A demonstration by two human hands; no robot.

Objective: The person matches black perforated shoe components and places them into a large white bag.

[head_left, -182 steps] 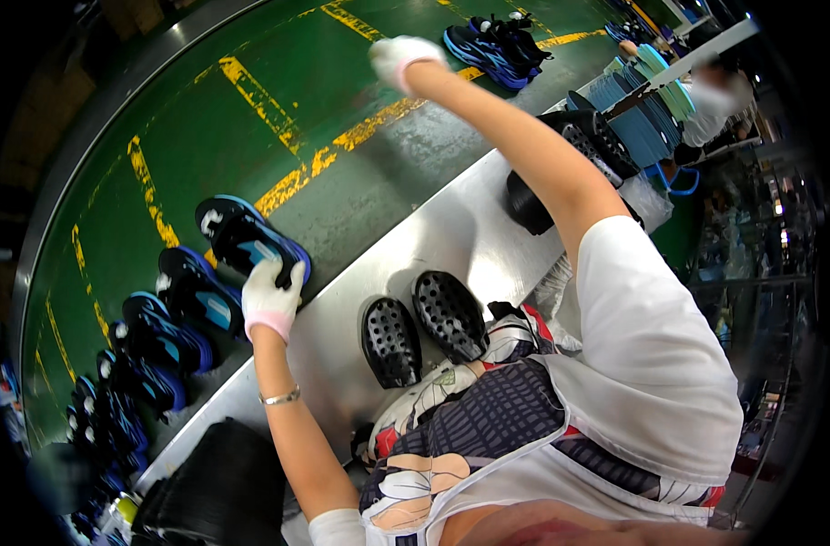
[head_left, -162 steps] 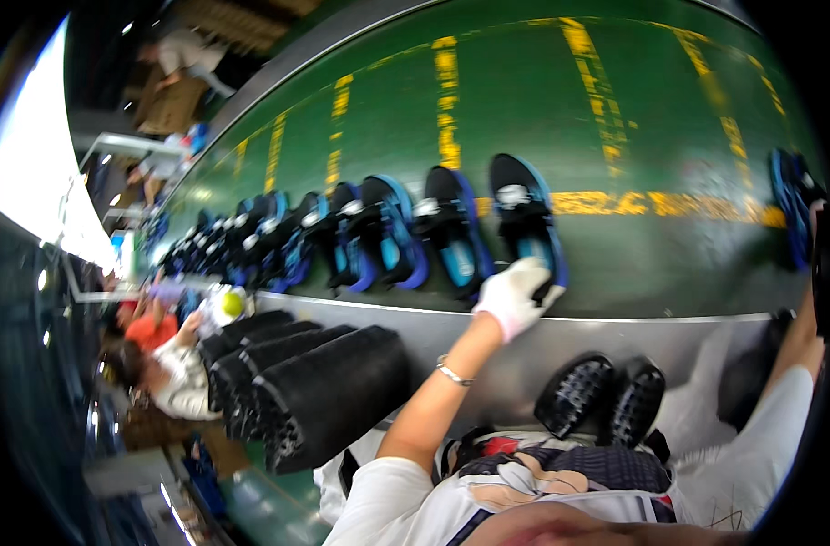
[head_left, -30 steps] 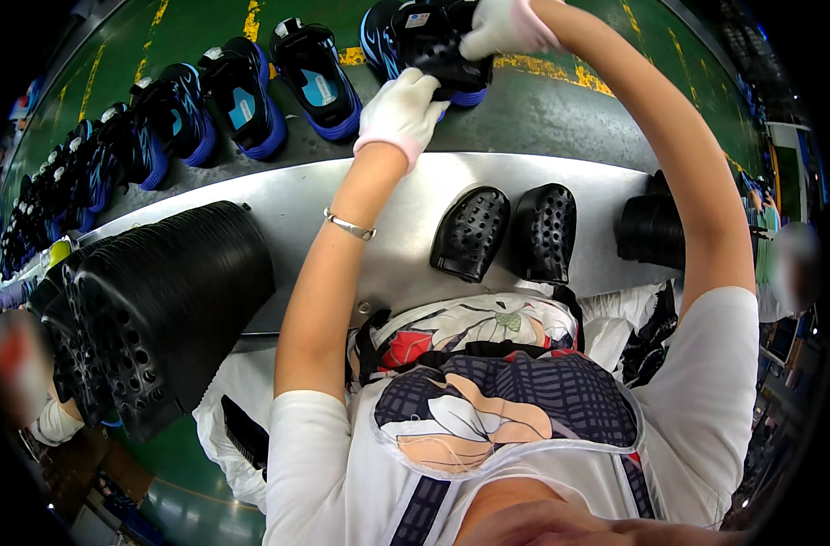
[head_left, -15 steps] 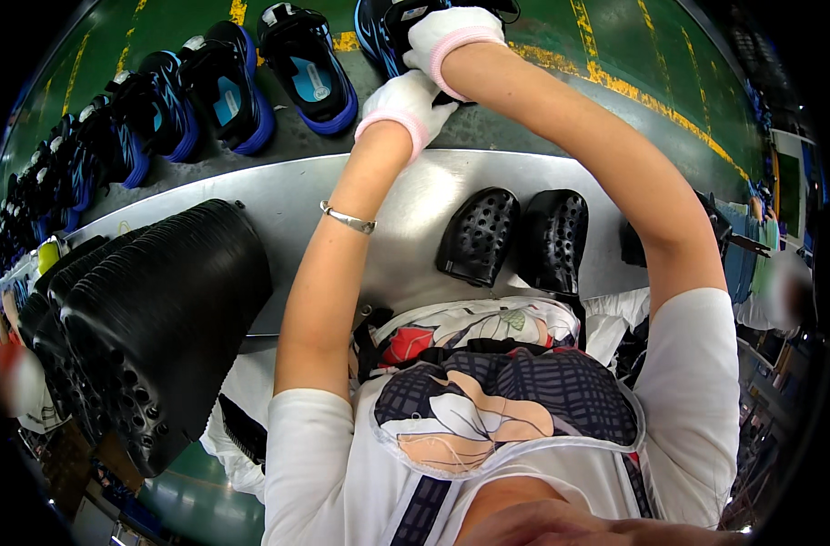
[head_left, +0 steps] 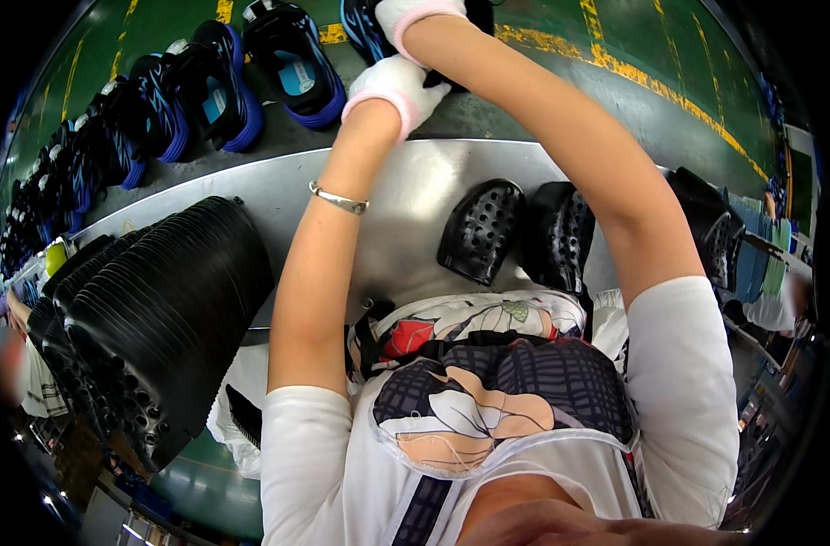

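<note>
Beyond the metal ledge [head_left: 388, 218]: green surface [head_left: 561, 100] with yellow lines, carrying a row of black-and-blue shoes [head_left: 333, 111] past the ledge's left part. On the ledge's left end: nested stack of black pieces [head_left: 169, 300]. On its near side, right of middle: two perforated black forms [head_left: 485, 232]. Past its far edge: partly covered shoe [head_left: 362, 27], left hand [head_left: 399, 86] and right hand [head_left: 401, 16] at it, both gloved. Fingers largely hidden; cannot tell whether either hand grasps.
</note>
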